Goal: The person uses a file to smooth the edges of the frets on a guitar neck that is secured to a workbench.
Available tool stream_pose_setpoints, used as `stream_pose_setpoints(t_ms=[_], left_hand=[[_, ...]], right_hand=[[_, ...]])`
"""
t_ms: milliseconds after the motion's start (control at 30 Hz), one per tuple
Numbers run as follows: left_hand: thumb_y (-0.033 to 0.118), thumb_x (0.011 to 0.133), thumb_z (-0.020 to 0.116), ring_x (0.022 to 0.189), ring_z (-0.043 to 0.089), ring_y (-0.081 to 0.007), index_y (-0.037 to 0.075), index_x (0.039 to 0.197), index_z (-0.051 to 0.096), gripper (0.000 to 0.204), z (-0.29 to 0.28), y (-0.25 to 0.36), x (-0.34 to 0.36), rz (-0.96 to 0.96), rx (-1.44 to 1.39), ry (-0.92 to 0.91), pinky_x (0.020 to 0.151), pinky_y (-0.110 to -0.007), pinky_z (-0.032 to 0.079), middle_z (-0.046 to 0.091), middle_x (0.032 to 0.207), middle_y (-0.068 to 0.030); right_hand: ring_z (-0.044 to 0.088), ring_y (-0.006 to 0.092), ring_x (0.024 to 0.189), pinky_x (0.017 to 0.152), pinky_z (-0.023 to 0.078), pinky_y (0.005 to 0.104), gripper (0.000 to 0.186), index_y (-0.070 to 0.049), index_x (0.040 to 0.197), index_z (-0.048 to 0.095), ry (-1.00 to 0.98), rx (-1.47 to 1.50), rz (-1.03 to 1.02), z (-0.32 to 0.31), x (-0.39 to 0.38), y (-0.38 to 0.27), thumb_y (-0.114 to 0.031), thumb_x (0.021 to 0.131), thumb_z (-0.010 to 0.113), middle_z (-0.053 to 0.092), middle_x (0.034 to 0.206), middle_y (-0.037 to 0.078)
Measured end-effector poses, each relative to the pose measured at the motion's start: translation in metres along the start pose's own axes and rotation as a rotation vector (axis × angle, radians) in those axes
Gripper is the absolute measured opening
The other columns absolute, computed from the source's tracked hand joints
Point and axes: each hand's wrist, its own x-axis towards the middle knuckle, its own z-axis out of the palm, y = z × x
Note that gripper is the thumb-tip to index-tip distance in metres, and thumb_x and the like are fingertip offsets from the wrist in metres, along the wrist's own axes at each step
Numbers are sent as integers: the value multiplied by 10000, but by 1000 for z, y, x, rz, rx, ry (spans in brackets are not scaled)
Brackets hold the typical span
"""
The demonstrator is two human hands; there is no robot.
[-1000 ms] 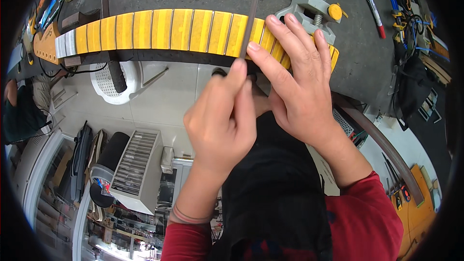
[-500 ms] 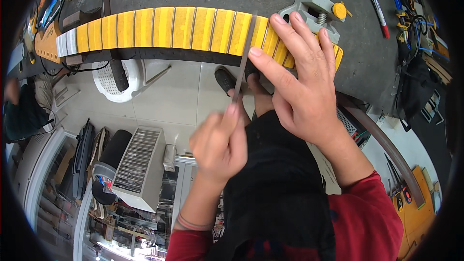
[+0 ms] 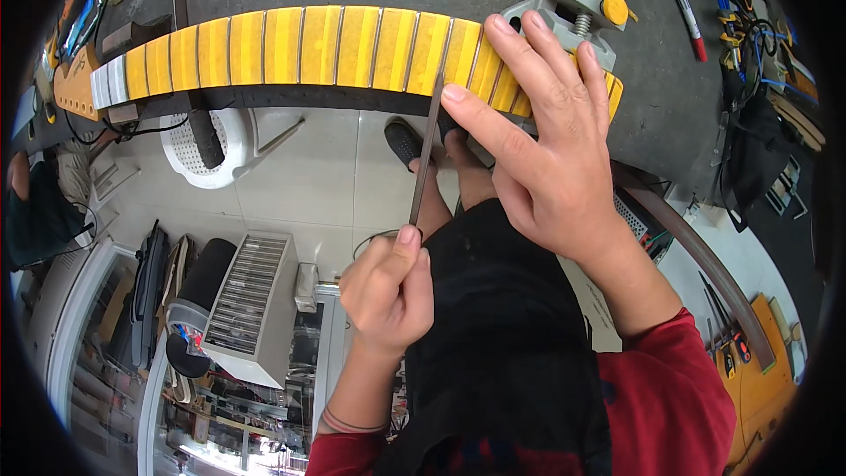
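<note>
A guitar neck point(image 3: 322, 44) lies across the bench, its fingerboard covered in yellow tape between bare metal frets. White tape covers the part beside the wooden headstock point(image 3: 77, 88) at the left. My left hand point(image 3: 388, 286) is closed around the end of a slim metal file point(image 3: 425, 154). The file's far tip rests at the near edge of the neck, by a fret close to my right index fingertip. My right hand point(image 3: 551, 137) lies with fingers spread over the right end of the neck, the index finger beside the file tip.
A grey clamp point(image 3: 564, 4) with a yellow knob stands behind the neck's right end. Farther right lie a marker point(image 3: 686, 16) and a pile of tools and cables. Below the bench are a white stool point(image 3: 203, 145) and a ridged white box point(image 3: 251, 300).
My left hand has drawn the file back toward me, so its tip has slid from the neck's far edge to the near edge. My right hand stays in place. The whole view has shifted slightly.
</note>
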Motion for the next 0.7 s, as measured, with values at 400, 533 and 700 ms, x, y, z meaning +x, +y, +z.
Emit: stream_pose_setpoints(t_ms=[400, 533, 700], left_hand=[[-181, 882, 719, 553, 542, -213, -48, 1255, 748, 397, 3, -15, -17, -1, -64, 56, 512, -320, 426, 597, 720, -109], [-188, 866, 718, 540, 537, -214, -39, 1243, 758, 408, 24, -16, 49, 36, -99, 93, 510, -318, 427, 590, 698, -110], [-188, 866, 709, 532, 524, -208, -31, 1237, 763, 406, 16, -19, 9, 46, -60, 85, 513, -313, 427, 570, 679, -103]], right_hand=[[470, 452, 1553, 1273, 243, 658, 755, -254, 1434, 724, 24, -12, -12, 1, 1, 0, 69, 754, 659, 517, 1662, 198], [467, 455, 1553, 1271, 244, 660, 761, -260, 1438, 719, 20, 9, -8, 2, 4, -3, 77, 759, 654, 516, 1662, 200], [461, 455, 1557, 1269, 248, 661, 772, -259, 1449, 712, 21, -13, -18, 1, 0, 2, 76, 755, 658, 511, 1666, 201]])
